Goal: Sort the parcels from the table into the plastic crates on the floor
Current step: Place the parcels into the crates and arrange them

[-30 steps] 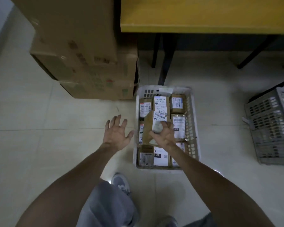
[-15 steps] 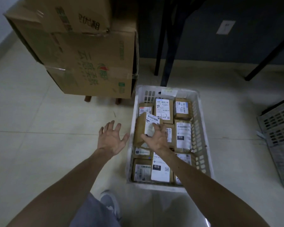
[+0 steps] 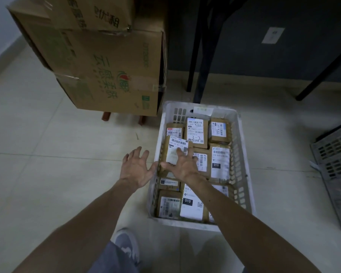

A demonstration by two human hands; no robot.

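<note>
Right grip (image 3: pixel 182 164) flat on a parcel (image 3: pixel 173 146) in the white crate (image 3: pixel 180 113); left grip (image 3: pixel 135 168) released beside it.

Right grip: fingers spread and fairly straight over the parcel's label, thumb out at its lower left edge, pressing rather than clasping. The parcel sits tilted in the left-middle of the crate, leaning on other labelled brown parcels that fill the crate in rows. Left grip: fingers splayed, holding nothing, above the floor (image 3: pixel 47 174) just outside the crate's left wall, thumb close to the rim; can't tell if it touches. The crate stands on the floor in front of dark table legs (image 3: pixel 203 56). Stacked cardboard boxes (image 3: pixel 110 71) far left of it, grey crate (image 3: pixel 335 160) well apart at the right edge. Grey shoe (image 3: pixel 126 245) near the crate's front left corner.
</note>
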